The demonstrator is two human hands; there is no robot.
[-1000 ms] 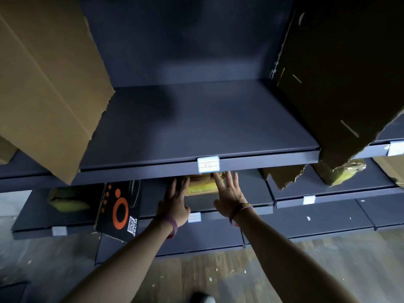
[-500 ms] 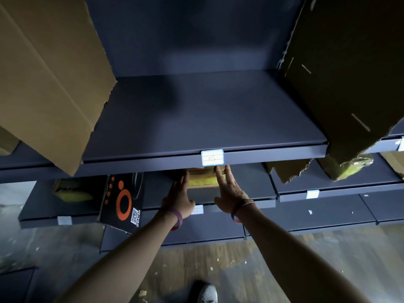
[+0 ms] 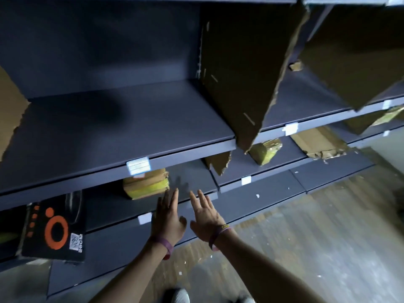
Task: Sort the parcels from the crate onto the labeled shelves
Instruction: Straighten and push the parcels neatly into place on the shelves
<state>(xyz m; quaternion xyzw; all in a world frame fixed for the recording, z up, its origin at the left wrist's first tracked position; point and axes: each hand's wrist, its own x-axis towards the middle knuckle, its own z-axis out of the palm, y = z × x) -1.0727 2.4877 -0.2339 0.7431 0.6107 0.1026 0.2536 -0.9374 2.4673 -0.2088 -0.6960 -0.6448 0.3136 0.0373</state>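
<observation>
A brown parcel wrapped in yellow tape (image 3: 146, 184) lies on the second shelf (image 3: 194, 184), under the white label (image 3: 138, 165) of the shelf above. My left hand (image 3: 168, 217) hovers just right of and in front of the parcel, fingers straight, holding nothing. Close beside it, my right hand (image 3: 205, 215) is also spread flat and empty, over the shelf's front edge. Neither hand touches the parcel.
Torn cardboard dividers (image 3: 247, 79) split the dark shelves into bays. Another yellow-taped parcel (image 3: 265, 150) and a flat cardboard piece (image 3: 317, 141) lie to the right. A black box with an orange ring (image 3: 54, 231) leans at lower left. Below is a wooden floor (image 3: 306, 237).
Both hands have drawn back from the parcel, which now rests alone on the shelf. The view has swung to the right.
</observation>
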